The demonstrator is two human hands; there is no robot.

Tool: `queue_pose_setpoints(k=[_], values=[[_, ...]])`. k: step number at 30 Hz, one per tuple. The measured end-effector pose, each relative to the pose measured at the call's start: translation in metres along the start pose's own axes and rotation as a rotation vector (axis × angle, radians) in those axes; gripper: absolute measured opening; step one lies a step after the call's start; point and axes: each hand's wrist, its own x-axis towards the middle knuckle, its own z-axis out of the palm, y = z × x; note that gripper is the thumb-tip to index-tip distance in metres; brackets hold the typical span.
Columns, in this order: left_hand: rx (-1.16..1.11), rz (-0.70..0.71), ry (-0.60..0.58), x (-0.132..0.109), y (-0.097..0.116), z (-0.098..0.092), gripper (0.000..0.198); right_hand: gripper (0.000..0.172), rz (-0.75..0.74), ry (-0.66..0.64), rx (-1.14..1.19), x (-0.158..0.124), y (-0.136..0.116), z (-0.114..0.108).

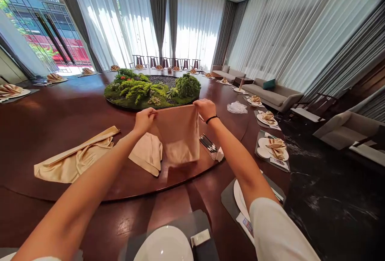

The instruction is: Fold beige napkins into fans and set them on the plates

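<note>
A gold satin napkin (178,134) hangs from both my hands above the dark wooden turntable. My left hand (143,119) pinches its upper left corner, and my right hand (206,109) grips the upper right one, so the top edge runs taut between them. Behind it to the left lies a folded gold napkin (146,152) on the turntable, partly hidden. Further left, a loosely heaped gold cloth (81,156) is spread out. Several dark chopsticks with pale ends (208,143) lie to the right of the hanging napkin.
A mossy miniature garden (153,88) fills the turntable's middle. Crumpled clear plastic (237,107) lies to its right. A white plate (165,247) on a grey mat is nearest me. Place settings with fan-folded napkins (276,148) ring the table (126,223); sofas (270,92) stand beyond it on the right.
</note>
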Motion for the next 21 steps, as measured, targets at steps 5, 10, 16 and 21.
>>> queue_pose_setpoints(k=[5,10,16,21], values=[[-0.157,0.187,0.129,-0.010,0.005,0.005,0.022,0.030,-0.177,0.372,0.085,-0.045,0.042,0.026],[-0.168,0.235,-0.186,-0.091,-0.079,0.108,0.025,0.012,-0.283,0.192,0.151,-0.128,0.051,0.167],[-0.199,0.061,-0.647,-0.208,-0.158,0.236,0.019,0.030,-0.316,-0.350,0.354,-0.233,0.040,0.344],[-0.320,-0.105,-0.763,-0.264,-0.162,0.253,0.022,0.022,0.061,-0.431,0.602,-0.297,0.031,0.369]])
